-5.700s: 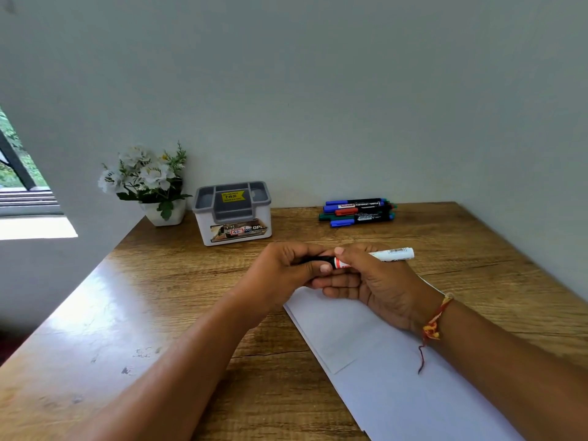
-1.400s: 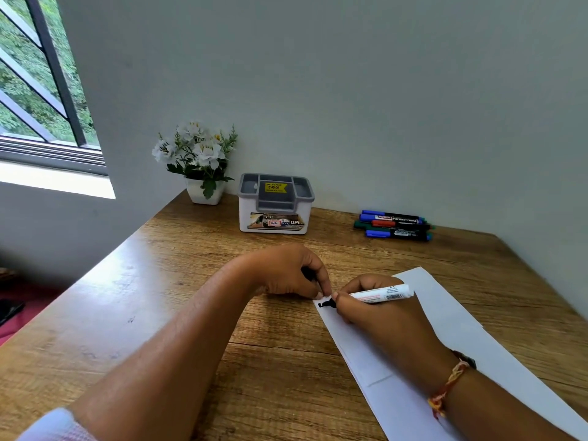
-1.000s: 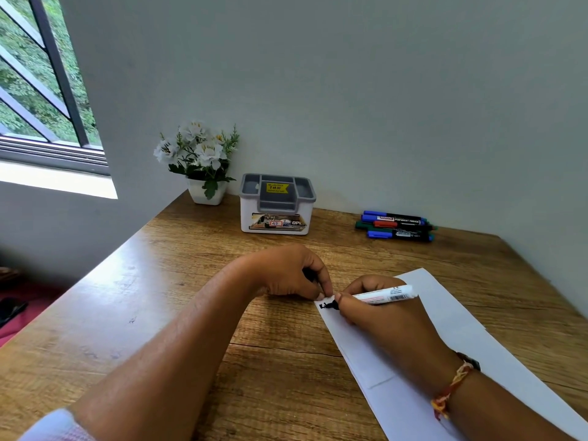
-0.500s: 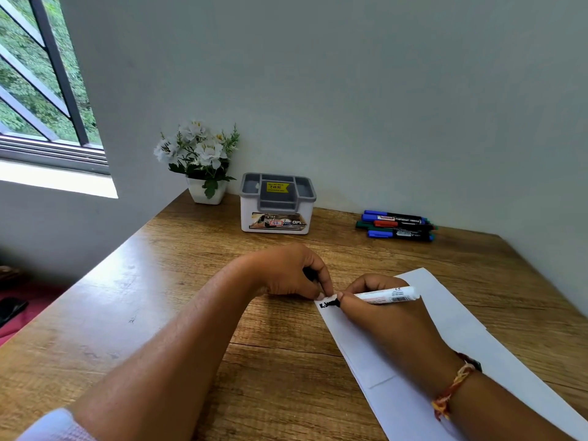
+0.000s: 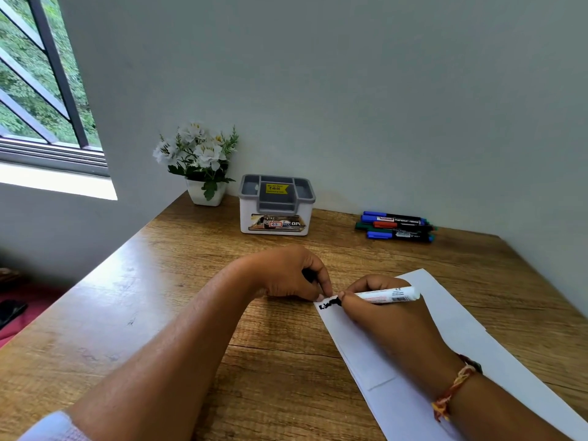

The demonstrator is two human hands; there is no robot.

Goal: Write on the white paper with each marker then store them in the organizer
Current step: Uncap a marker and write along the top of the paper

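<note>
The white paper [image 5: 451, 316] lies slanted on the wooden desk [image 5: 178, 297]. My right hand [image 5: 381, 316] grips a white-barrelled marker [image 5: 389, 296], its black tip on the paper's top left corner beside black writing [image 5: 327, 304]. My left hand [image 5: 286, 275] is curled around a small dark object, probably the marker's cap, and its fingertips press the paper's corner. A white and grey organizer [image 5: 276, 205] stands at the back of the desk. Several capped markers [image 5: 396, 226] lie in a pile to its right.
A white pot of white flowers [image 5: 199, 163] stands left of the organizer by the wall. A window [image 5: 41, 90] is at the far left. The wall runs close along the desk's back and right edges.
The marker tip has moved a little rightward across the paper's corner, and the black writing has grown longer. My left hand has stayed on the corner.
</note>
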